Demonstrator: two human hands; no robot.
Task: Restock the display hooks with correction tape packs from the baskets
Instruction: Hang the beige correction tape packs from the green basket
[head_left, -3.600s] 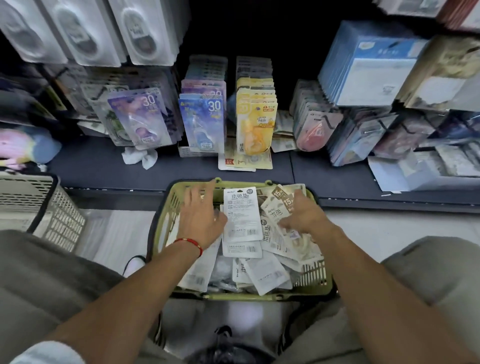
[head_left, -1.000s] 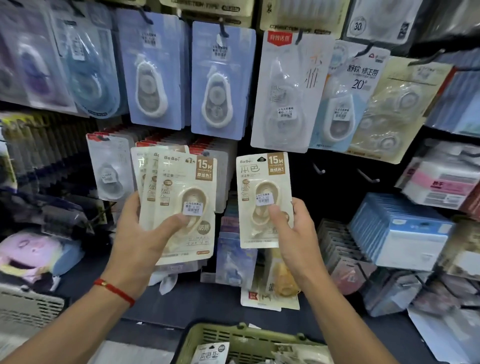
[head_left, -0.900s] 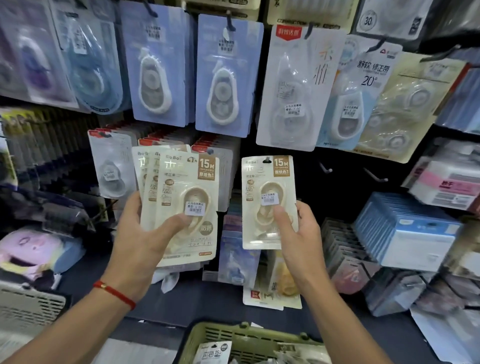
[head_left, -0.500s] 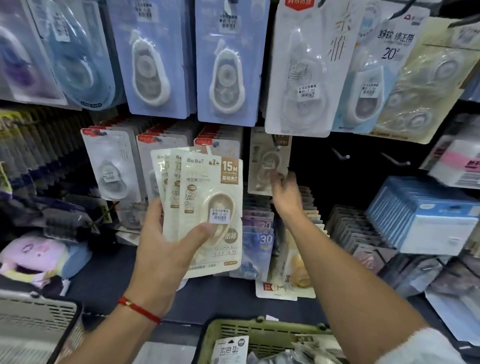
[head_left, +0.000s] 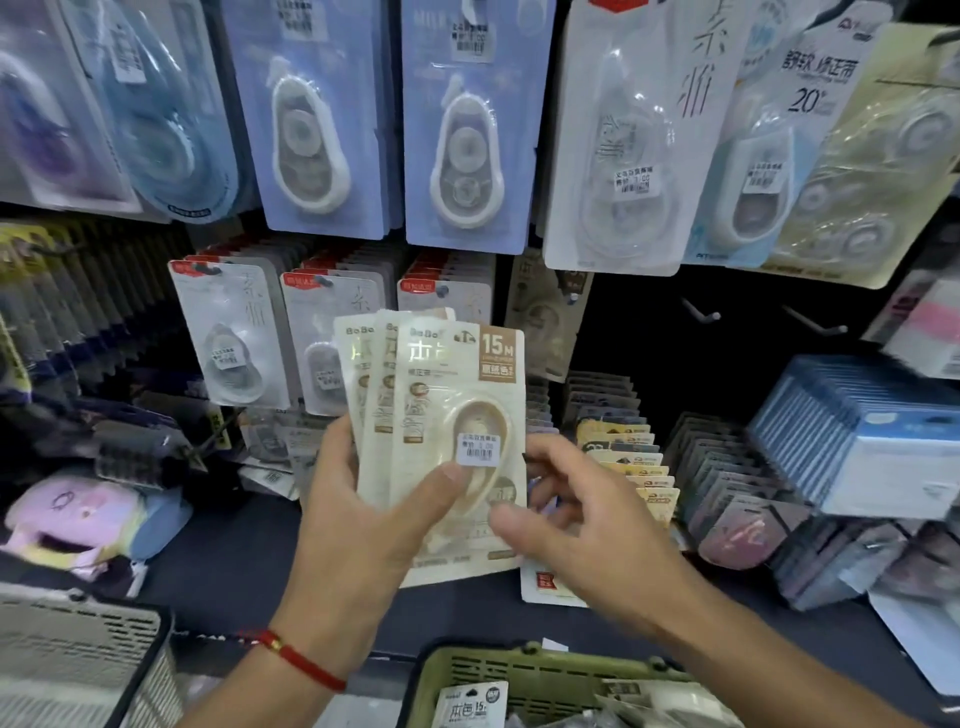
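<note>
1. My left hand (head_left: 358, 525) grips a fan of three cream correction tape packs (head_left: 452, 415), thumb pressed on the front pack's blister just below its price sticker, fingers behind the cards.
2. My right hand (head_left: 587, 535) sits just right of the fan, fingers loosely spread and bent, the fingertips at the front pack's right edge; I cannot tell whether they pinch it.
3. A red string bracelet (head_left: 296, 657) circles my left wrist.
4. Behind the fan, one matching cream pack (head_left: 550, 312) hangs on a hook in shadow, under the large white pack (head_left: 623, 135).
5. To its right, two bare display hooks (head_left: 701, 312) stick out from the dark back panel.
6. Left of the fan hang rows of white packs with red headers (head_left: 228, 332); above them, two lilac-blue packs (head_left: 467, 119).
7. At the bottom edge, a green basket (head_left: 545, 680) holds more packs, one showing its label (head_left: 470, 704).
8. A grey basket (head_left: 78, 660) stands at lower left, well apart from the green one.
</note>
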